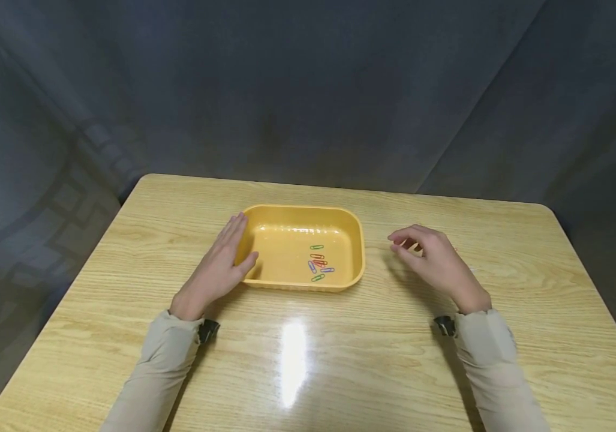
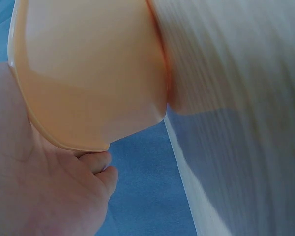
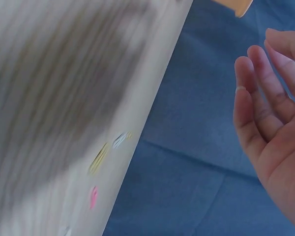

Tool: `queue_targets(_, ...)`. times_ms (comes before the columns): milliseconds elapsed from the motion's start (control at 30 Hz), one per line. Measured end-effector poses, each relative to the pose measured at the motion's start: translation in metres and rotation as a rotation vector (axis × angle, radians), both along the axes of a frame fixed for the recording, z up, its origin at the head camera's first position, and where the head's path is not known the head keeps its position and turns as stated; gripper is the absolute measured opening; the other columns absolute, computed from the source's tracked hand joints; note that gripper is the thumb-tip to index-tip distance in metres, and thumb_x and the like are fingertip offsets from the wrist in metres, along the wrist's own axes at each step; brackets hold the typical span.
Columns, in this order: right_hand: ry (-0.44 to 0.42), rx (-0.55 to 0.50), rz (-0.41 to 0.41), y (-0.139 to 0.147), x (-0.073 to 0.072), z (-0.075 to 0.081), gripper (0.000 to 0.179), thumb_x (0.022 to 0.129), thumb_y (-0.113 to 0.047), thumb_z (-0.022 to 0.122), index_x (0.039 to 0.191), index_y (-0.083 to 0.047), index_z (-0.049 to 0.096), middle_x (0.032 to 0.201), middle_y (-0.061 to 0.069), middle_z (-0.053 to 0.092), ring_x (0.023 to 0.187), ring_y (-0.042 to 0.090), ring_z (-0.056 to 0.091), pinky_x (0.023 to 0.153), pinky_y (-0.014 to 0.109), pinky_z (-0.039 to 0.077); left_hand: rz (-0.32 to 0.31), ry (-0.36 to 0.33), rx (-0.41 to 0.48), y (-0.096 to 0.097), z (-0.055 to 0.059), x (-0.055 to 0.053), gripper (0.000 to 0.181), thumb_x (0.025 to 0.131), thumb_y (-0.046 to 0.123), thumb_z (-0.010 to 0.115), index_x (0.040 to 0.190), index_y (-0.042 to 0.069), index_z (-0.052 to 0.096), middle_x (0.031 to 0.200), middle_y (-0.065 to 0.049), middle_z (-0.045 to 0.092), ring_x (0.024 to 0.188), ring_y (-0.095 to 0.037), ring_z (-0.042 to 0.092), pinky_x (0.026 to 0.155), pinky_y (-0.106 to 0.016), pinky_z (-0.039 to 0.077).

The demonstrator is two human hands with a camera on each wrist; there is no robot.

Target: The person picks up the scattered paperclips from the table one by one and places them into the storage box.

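A yellow tray (image 1: pixel 281 255) stood upright on the wood-grained tabletop (image 1: pixel 232 372), well back from the person. Inside it, toward the right end of its floor, six paper clips were counted: an upper green clip (image 1: pixel 316 247), two red clips (image 1: pixel 316 256), two blue clips (image 1: pixel 327 270) and a lower green clip (image 1: pixel 317 278). They lay loosely grouped, the red pair close together.

Of the hands, the left hand (image 1: pixel 218 267) was extended at the tray's left end. Its fingers were straight along the rim, its thumb stood apart from them over the near left corner, and it touched the tray without being curled round it.

The right hand (image 1: pixel 437 258) was raised to the right of the tray, apart from it. Its fingers were loosely bent, thumb and forefinger tips separated, and nothing was seen in its hold.

The right wrist view showed a yellow piece (image 3: pixel 98 158), a pink piece (image 3: pixel 93 197) and a pale piece (image 3: pixel 120 140) lying near one another on the tabletop; all were blurred. A dark curtain (image 1: pixel 297 96) hung behind.
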State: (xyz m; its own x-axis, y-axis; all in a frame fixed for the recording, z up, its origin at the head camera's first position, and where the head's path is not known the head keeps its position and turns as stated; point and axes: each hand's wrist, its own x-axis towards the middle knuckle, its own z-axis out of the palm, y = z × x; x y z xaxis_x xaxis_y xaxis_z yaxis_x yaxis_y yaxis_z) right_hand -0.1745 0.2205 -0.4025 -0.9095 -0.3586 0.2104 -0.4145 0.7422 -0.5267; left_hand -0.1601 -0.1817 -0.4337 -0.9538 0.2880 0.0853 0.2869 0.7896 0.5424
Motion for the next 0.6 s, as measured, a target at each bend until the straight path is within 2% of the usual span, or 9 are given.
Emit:
queue_targets(333, -0.011, 0.038, -0.033, 0.025, 0.007, -0.004, 0.022, 0.098, -0.018, 0.062, 0.114, -0.004, 0.07, 0.11, 0.011, 0.072, 0.092, 0.023, 0.065, 0.076, 0.039, 0.053, 0.005, 0.003, 0.023, 0.0, -0.002, 0.0, 0.08, 0.101, 0.032, 0.053, 0.16, 0.006, 0.006, 0.168, -0.013, 0.004, 0.156, -0.031, 0.003, 0.127, -0.053, 0.011)
queue_targets(600, -0.026, 0.081, -0.048, 0.042, 0.009, -0.005, 0.02, 0.096, -0.011, 0.064, 0.114, -0.003, 0.07, 0.112, 0.013, 0.071, 0.093, 0.025, 0.066, 0.074, 0.034, 0.053, 0.008, 0.007, 0.024, -0.001, -0.001, 0.001, 0.08, 0.101, 0.034, 0.052, 0.16, 0.006, 0.006, 0.168, -0.012, 0.005, 0.156, -0.031, 0.005, 0.127, -0.052, 0.012)
